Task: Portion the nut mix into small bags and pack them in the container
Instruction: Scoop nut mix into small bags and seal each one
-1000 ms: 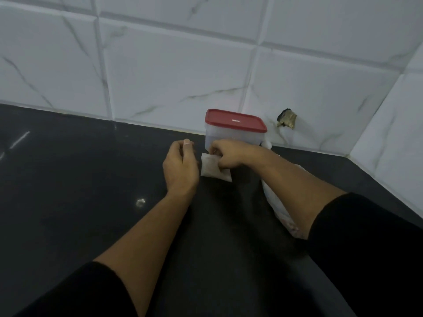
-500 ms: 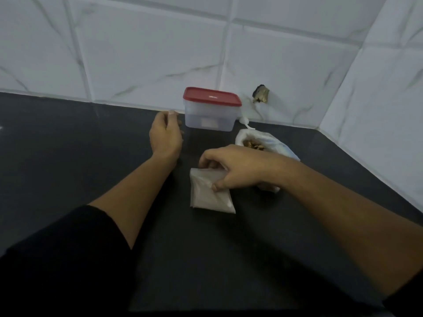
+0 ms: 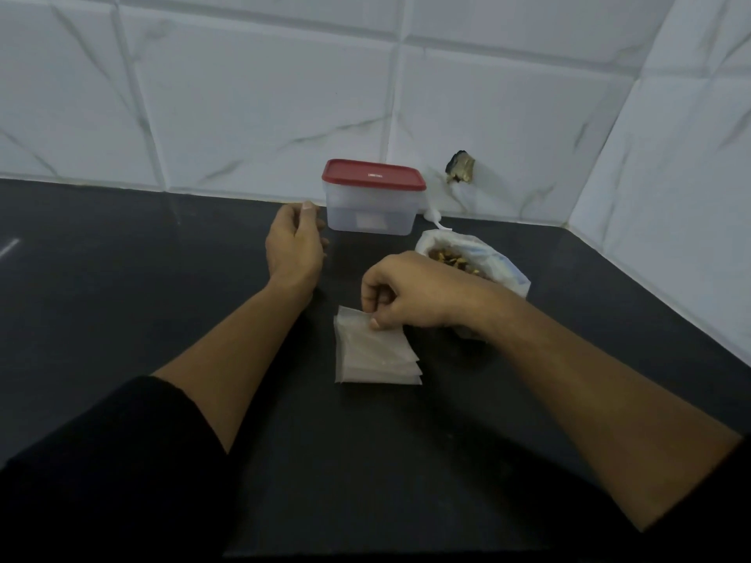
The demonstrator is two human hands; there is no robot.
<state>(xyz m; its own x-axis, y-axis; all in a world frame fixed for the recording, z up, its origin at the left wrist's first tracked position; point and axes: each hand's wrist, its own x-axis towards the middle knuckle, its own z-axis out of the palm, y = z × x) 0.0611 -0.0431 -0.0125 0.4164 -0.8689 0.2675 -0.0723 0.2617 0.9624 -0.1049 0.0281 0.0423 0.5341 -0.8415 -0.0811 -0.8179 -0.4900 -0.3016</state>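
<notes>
Small bags (image 3: 376, 351), thin and see-through, lie in a flat stack on the dark counter (image 3: 122, 278). The grip of the right hand (image 3: 410, 292) is on the far edge of this stack. The thumb and the first finger are pressed together and pinch the top edge of the upper bag, and the other fingers are curled in toward the palm. The rest of the stack lies flat, with its layers a little fanned at the near right corner.

The left hand (image 3: 294, 245) rests with its side on the counter, further back and to the left. Its fingers are loosely curled, the thumb points up, and I see nothing inside it. It is just beside the lower left corner of the container (image 3: 372, 213), and it seems not to touch it.

The container is of clear plastic, with its red lid (image 3: 372, 174) on, and it stands near the white tiled wall (image 3: 264, 95). To the right of it, behind the right wrist, sits an open plastic bag (image 3: 500, 266) with the nut mix (image 3: 449, 256) showing at its mouth. Black sleeves (image 3: 122, 461) cover both arms up to the forearm. In the wall, right of the lid, is a small broken hole (image 3: 460, 172).
</notes>
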